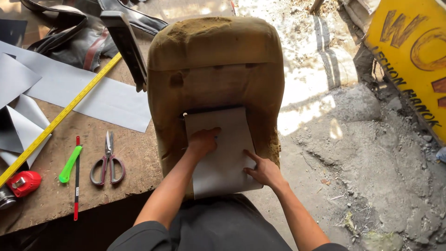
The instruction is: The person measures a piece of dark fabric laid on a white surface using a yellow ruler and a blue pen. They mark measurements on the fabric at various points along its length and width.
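We see two bare arms reaching out from the bottom of the view. The left hand [202, 141] lies on top of a grey sheet [223, 155], with its fingers curled in and its knuckles up. It presses down and we think something thin pokes out by the fingers, but it is too small to tell. The right hand [264, 170] is just to the right and a bit nearer to us. It is open and flat, one finger pointing up along the sheet, and its palm sits on the sheet's right edge. It grips nothing.

The sheet lies under both hands, on the middle of one big brown foam seat cushion [214, 51]. The foam is worn and crumbly at the edges.

To the left of the left hand is the counter [134, 153]. On it we count one pair of scissors [108, 163], one green cutter [70, 164], one thin red and black stick [76, 179], one red tape measure [24, 182] with its yellow tape [69, 108] pulled out long, and some more grey pieces [69, 86] further off. One black seat cover [69, 32] lies far beyond the left hand.

To the right of the right hand is rough grey ground [371, 153] and one yellow sign [413, 51]
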